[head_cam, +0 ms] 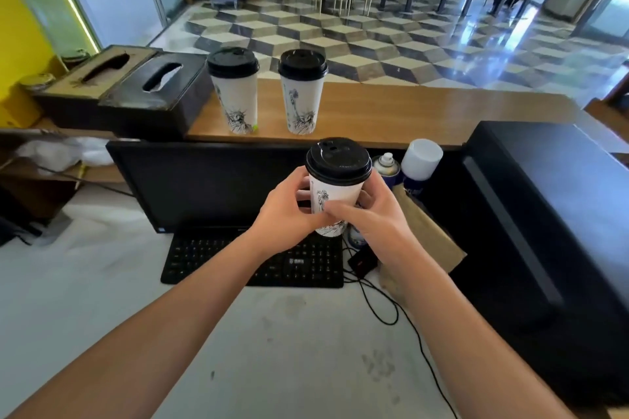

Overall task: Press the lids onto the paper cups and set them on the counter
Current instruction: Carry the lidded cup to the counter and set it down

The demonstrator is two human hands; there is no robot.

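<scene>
**Paper cup held in both hands above the keyboard**

The paper cup (335,196), white with a dark line drawing on its side, is up in the air in front of the monitor (207,180), above the far edge of the black keyboard (258,262). A black lid (338,161) sits on its rim and looks level all round. The left hand (289,211) curls round the cup's left side, thumb towards the front; the right hand (369,211) wraps the right side, its fingers crossing the lower part of the cup. Both hands grip the cup wall, below the lid.

Beyond the monitor, two more lidded cups stand upright on the wooden counter (425,112): the left counter cup (235,92) and the right counter cup (303,92), near each other but not touching. Left of them are two tissue boxes (136,88) side by side. Just right of the held cup stand a spray can (386,165) and a second can with a white cap (422,160). A large black box (544,231) fills the right side, and a black cable (384,309) trails over the pale work surface (102,282).
</scene>
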